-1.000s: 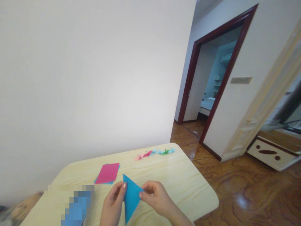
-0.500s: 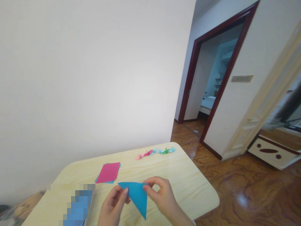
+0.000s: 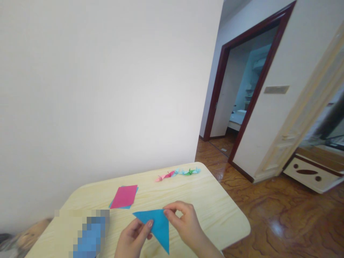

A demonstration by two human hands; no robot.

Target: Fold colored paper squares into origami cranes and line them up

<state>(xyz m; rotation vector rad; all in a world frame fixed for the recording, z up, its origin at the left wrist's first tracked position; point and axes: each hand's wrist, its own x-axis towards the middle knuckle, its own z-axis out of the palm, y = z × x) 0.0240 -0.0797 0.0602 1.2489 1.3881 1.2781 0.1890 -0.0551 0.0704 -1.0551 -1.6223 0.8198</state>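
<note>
A blue sheet of paper (image 3: 160,226), folded into a triangle, is held above the table between both hands. My left hand (image 3: 133,237) grips its long slanted edge, thumb on the near face and fingers behind. At the upper right corner, my right hand (image 3: 183,220) pinches the paper between thumb and forefinger. One point of the triangle hangs down and another points left. Beyond my left hand lies a small stack of paper squares (image 3: 124,196), magenta on top with blue edges showing beneath.
A row of small folded paper figures (image 3: 177,174) in pink, blue and green lies near the far edge of the pale wooden table (image 3: 215,215). A pixelated blue object (image 3: 90,236) is at the table's left front. A white wall (image 3: 107,89) stands behind.
My left thumb and fingers have shifted right and slightly down along the slanted edge of the paper. The triangle has tilted a little; my right hand keeps its pinch.
</note>
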